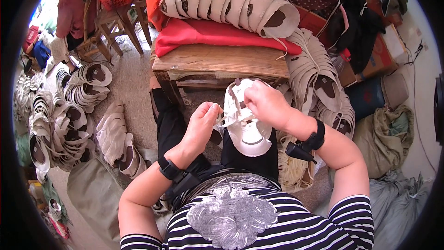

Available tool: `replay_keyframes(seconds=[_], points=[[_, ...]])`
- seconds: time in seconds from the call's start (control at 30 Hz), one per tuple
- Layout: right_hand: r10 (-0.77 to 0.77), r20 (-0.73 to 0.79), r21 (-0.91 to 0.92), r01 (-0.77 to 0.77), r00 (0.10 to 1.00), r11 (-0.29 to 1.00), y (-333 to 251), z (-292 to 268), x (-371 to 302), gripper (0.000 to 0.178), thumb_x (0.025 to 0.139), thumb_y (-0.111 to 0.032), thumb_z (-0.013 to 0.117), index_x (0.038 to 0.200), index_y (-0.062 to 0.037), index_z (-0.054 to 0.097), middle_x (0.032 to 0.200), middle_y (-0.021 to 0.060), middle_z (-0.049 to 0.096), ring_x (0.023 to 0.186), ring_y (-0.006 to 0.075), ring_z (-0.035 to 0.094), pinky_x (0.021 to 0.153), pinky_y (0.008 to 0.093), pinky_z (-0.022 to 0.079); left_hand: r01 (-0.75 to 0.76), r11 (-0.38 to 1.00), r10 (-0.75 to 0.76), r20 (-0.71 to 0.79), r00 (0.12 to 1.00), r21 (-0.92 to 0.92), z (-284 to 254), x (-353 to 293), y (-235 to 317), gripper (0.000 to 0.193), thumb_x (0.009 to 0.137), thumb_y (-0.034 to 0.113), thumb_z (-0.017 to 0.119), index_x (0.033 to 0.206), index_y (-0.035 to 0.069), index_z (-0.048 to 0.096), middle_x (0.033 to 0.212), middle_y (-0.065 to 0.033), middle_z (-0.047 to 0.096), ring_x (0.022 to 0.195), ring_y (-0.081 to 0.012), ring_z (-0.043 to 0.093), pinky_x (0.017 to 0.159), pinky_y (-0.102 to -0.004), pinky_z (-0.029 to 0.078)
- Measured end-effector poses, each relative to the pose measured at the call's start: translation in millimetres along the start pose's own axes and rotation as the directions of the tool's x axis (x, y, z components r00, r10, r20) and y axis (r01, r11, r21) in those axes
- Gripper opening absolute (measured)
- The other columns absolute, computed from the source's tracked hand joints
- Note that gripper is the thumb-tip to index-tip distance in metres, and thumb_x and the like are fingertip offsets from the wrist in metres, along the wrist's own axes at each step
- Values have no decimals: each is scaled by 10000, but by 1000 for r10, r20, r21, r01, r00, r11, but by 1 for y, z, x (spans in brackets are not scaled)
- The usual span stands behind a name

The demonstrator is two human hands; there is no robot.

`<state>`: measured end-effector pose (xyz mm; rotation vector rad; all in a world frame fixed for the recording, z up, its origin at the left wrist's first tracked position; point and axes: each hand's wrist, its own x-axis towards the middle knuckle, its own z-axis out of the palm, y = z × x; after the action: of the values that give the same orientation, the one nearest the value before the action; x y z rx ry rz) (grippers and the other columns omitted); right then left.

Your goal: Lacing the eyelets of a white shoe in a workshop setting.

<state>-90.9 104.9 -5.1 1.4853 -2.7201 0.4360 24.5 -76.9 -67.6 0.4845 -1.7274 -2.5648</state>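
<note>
A cream shoe upper rests over my knees, its toe end toward me and its opening facing up. My right hand is closed on its right side, fingers curled into the opening by the tongue. At the upper's left edge, my left hand is closed in a pinch on what looks like a thin pale lace. The fingertips hide most of that lace, and where it runs through the upper cannot be made out.
Ahead stands a wooden bench with a red cloth and a nested row of beige uppers. More uppers hang at its right. A bundle of cream laces lies by my right thigh. Stacked uppers cover the left floor; another person sits beyond.
</note>
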Motion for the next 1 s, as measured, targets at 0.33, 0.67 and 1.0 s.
replay_keyframes(seconds=[0.33, 0.67, 1.0], points=[[125, 172, -119, -105, 977, 987, -26, 6, 8, 247, 805, -40, 557, 1029, 18, 469, 945, 192, 605, 804, 376, 661, 669, 445, 548, 96, 993, -93, 37, 995, -74, -2, -3, -1, 228, 1005, 237, 527, 895, 48, 594, 705, 65, 455, 632, -48, 349, 602, -216, 314], [-90, 97, -118, 102, 991, 988, -26, 16, 17, 283, 775, -58, 605, 1024, -6, 481, 937, 149, 602, 779, 341, 656, 613, 406, 557, -24, 996, 24, 0, 1000, -81, -2, -2, -3, 185, 1013, 199, 510, 1024, 32, 590, 754, 52, 493, 666, -64, 404, 644, -210, 365], [41, 79, 106, -50, 996, 993, -13, 6, 23, 250, 837, -81, 577, 1061, -2, 499, 891, 148, 621, 754, 307, 657, 622, 366, 538, -16, 989, 31, 98, 995, -146, -7, -6, -2, 152, 981, 84, 544, 1102, 1, 583, 919, -54, 665, 813, -104, 589, 799, -250, 485]])
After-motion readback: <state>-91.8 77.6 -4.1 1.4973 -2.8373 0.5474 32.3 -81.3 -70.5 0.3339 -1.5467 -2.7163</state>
